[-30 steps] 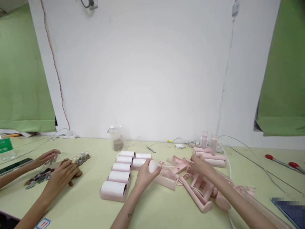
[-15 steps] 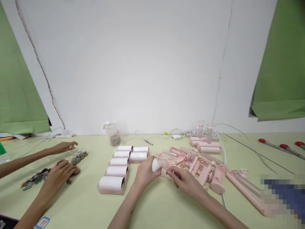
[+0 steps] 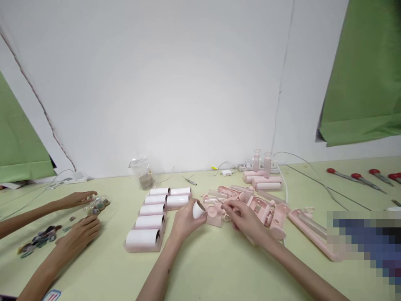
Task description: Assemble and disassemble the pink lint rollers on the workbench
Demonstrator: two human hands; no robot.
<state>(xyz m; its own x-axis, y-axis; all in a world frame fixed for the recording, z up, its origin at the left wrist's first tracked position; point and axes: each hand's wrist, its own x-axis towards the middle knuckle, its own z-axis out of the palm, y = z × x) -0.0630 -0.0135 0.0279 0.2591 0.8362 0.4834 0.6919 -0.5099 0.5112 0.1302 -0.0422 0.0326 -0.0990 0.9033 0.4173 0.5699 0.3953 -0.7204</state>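
Just left of the pile of pale-pink plastic parts (image 3: 265, 209), the left hand (image 3: 187, 221) grasps a white, open-ended cylinder (image 3: 197, 211). The right hand (image 3: 242, 217), fingertips together, is over the pile's near edge; whether it holds anything, I cannot tell.

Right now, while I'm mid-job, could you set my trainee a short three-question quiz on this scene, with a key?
1. True or false: the person's left hand holds a white roll.
2. What colour are the rounded ends of the long tools at the far right? A) blue B) red C) yellow
3. Fill in the number: ___ pink-and-clear tubes stand upright at the back.

Key: 1. True. 2. B. 3. Two.
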